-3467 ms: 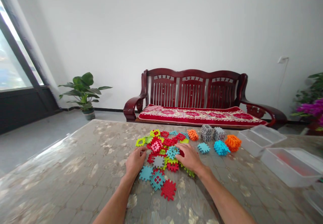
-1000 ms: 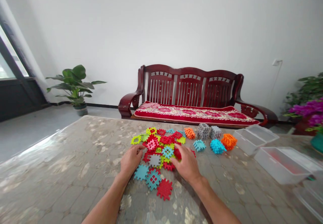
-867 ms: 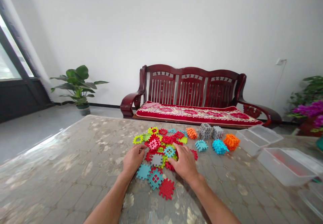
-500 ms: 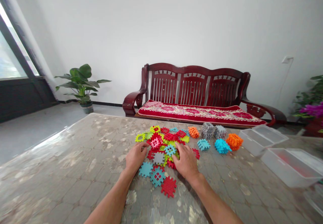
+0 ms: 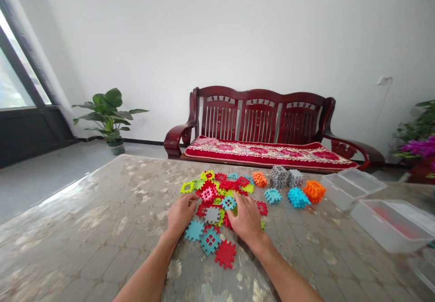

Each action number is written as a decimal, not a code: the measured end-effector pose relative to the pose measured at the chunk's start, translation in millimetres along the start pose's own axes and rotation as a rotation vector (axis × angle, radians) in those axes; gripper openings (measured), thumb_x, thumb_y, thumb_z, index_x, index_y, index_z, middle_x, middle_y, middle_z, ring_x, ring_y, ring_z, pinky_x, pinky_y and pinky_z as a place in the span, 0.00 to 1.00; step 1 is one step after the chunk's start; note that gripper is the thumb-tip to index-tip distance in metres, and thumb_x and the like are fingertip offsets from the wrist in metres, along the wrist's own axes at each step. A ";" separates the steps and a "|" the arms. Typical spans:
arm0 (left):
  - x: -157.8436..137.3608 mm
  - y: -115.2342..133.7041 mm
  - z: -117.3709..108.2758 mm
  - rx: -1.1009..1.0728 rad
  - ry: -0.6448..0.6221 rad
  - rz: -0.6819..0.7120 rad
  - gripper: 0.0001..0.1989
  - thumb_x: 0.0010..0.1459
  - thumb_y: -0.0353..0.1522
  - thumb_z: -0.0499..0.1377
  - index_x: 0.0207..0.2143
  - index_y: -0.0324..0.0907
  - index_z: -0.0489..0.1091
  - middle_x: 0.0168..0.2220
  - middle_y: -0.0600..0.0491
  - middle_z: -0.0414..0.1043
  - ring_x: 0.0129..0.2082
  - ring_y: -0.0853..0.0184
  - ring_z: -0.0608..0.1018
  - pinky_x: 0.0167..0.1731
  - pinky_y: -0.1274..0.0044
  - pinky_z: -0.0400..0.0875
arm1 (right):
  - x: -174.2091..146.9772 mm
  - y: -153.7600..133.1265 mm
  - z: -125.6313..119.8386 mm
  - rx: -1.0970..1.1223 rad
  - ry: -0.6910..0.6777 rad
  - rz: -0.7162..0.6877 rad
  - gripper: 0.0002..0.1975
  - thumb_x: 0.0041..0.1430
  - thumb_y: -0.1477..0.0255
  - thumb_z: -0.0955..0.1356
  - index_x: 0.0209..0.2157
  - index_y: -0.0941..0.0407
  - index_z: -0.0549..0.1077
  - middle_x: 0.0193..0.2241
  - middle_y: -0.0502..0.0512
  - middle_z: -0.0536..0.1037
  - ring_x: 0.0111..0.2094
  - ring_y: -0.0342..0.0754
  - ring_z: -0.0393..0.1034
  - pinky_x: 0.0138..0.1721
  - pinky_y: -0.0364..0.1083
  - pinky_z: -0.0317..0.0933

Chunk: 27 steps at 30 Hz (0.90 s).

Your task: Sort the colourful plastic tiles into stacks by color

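At far left we see a potted plant (image 5: 109, 114) on the floor. On the bench (image 5: 84, 229), our left hand (image 5: 181, 212) rests with its grip loosely curled, holding nothing, at the left edge of the pile of interlocking tiles (image 5: 220, 197) mid-bench. Our right hand (image 5: 245, 218) lies flat on the pile, fingers spread. Further right sit the stacked tile blocks (image 5: 295, 188), then clear bins (image 5: 390, 222).
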State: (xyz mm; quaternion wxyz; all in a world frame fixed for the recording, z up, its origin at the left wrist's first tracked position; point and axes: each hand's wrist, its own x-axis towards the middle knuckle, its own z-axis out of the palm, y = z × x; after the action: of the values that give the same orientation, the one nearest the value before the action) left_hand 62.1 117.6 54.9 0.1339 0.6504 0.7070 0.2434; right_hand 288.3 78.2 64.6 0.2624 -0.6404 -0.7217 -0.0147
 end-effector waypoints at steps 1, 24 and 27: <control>0.2 -0.3 0.1 -0.004 0.001 0.002 0.15 0.60 0.31 0.52 0.42 0.51 0.78 0.50 0.56 0.78 0.48 0.64 0.78 0.41 0.77 0.69 | 0.0 1.3 0.5 0.010 0.016 -0.004 0.25 0.57 0.70 0.68 0.57 0.55 0.69 0.48 0.59 0.78 0.49 0.56 0.69 0.52 0.52 0.60; 4.7 -6.9 3.7 -0.014 0.018 0.039 0.15 0.59 0.31 0.52 0.41 0.51 0.78 0.48 0.56 0.79 0.46 0.64 0.79 0.44 0.77 0.70 | 8.9 122.8 -39.0 -0.226 0.192 0.453 0.27 0.59 0.64 0.67 0.59 0.59 0.67 0.48 0.62 0.78 0.47 0.58 0.70 0.47 0.51 0.59; 4.2 -5.5 2.8 -0.017 0.025 0.031 0.15 0.59 0.31 0.53 0.41 0.50 0.78 0.48 0.56 0.79 0.46 0.64 0.79 0.44 0.77 0.70 | 9.2 119.5 -37.4 -0.199 0.245 0.387 0.24 0.60 0.65 0.66 0.56 0.58 0.70 0.49 0.62 0.78 0.49 0.58 0.69 0.49 0.52 0.59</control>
State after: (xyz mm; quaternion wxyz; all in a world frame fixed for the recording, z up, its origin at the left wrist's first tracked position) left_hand 58.3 122.0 50.3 0.1268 0.6570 0.6965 0.2593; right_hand 412.8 94.7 62.8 0.2815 -0.7829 -0.5433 -0.1128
